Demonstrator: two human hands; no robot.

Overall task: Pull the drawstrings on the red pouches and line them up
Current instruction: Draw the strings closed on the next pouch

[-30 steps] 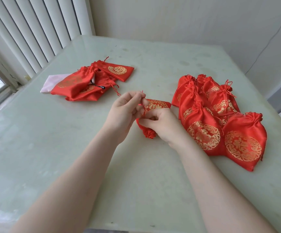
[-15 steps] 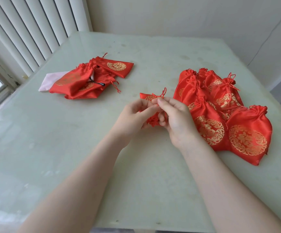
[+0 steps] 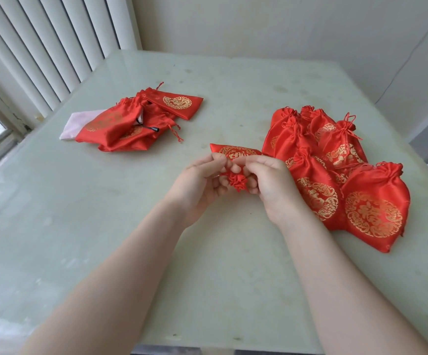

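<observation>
I hold one red pouch [image 3: 236,152] with a gold emblem over the middle of the pale green table [image 3: 79,206]. Its gathered mouth [image 3: 238,182] points toward me, bunched into a rosette between my hands. My left hand [image 3: 200,185] pinches the pouch from the left and my right hand [image 3: 272,185] from the right, fingers closed on the neck and strings. To the right lies an overlapping row of several cinched red pouches [image 3: 336,170]. At the far left sits a loose pile of red pouches [image 3: 131,121] with slack mouths.
A pink-white cloth [image 3: 73,125] sticks out under the left pile. Vertical blinds [image 3: 41,47] and a window run along the left side; a wall stands behind the table. The table's near edge [image 3: 207,348] is below my forearms.
The pouch's mouth has turned toward me and is now tightly bunched. My hands have shifted slightly apart around its neck, and the loose string loop seen above my fingers is no longer visible.
</observation>
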